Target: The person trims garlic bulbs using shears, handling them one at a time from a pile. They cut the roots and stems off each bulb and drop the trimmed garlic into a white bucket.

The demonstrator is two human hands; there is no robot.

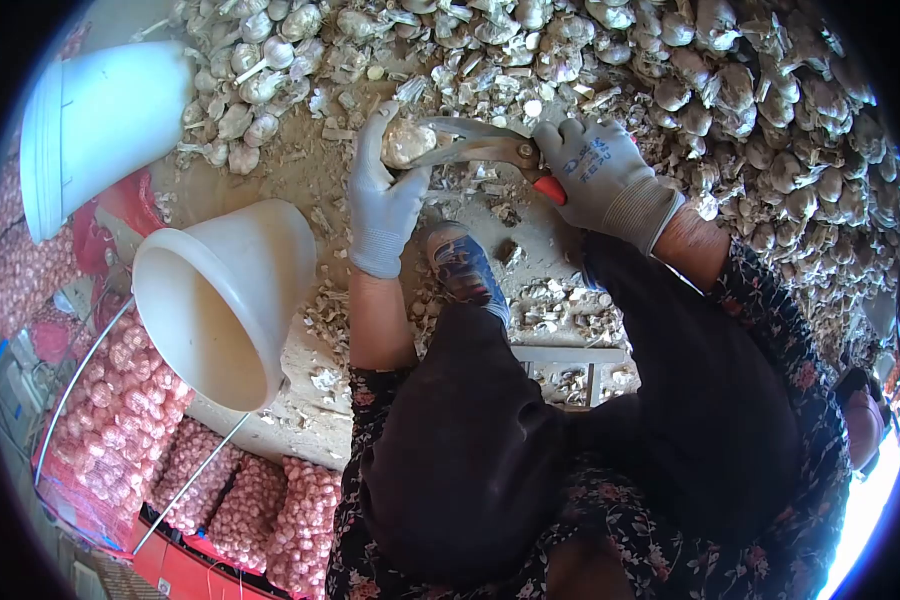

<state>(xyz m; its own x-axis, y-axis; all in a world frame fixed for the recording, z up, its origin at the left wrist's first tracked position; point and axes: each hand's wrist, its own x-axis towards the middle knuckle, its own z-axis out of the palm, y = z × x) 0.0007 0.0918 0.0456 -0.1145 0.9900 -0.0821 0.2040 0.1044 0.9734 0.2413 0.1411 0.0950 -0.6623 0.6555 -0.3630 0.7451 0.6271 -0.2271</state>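
Note:
A garlic bulb [407, 143] sits in the fingers of my gloved left hand [383, 190], its thumb and fingers closed around it. My right hand [602, 178], also in a pale glove with blue writing on the back, grips the red handles of a pair of shears [500, 149]. The shears' two blades are spread apart, with their tips right at the bulb from the right side. Below the hands, the ground is strewn with dry garlic skins and cut stem bits.
Garlic heaps [750, 110] rise along the back and right. A white bucket [225, 300] lies tipped at left, with a pale blue bucket [110, 130] behind it. Red mesh sacks of garlic [120, 410] stand at lower left. My shoe [462, 265] is under the hands.

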